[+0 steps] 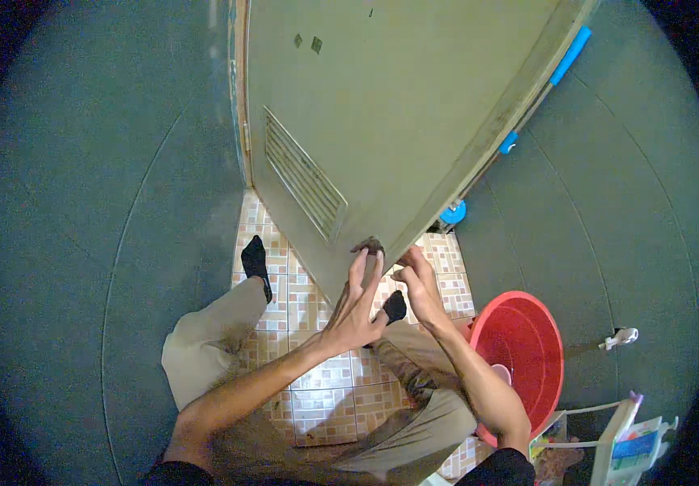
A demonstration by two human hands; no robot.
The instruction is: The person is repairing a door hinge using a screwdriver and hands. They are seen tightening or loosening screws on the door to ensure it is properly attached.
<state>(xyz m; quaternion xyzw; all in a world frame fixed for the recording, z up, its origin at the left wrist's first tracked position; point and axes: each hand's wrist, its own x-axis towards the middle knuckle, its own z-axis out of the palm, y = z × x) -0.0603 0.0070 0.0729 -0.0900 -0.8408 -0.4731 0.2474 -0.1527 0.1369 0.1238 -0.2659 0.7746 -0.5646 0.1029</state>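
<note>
Head view: if the door [398, 105], standing ajar over the tiled floor [321, 377], were swung, the left hand [352, 317] and right hand [422, 290] could be knocked or pinched at its free edge. The left is spread at a dark patch [370, 245] near the lower corner; whether anything is pinched by the curled right cannot be told. Pale olive and marked, the door is fitted with a slatted vent [305, 172].

Small room, dim. Dark grey-green left wall [58, 211] and right wall [600, 202], both plain, with faint joint lines. Floor [305, 301] tiled in a mosaic pattern of cream, tan and peach; pale sheen mid-floor. White tap [623, 338] on right wall. White rack [606, 454] at lower right, loaded.
</note>
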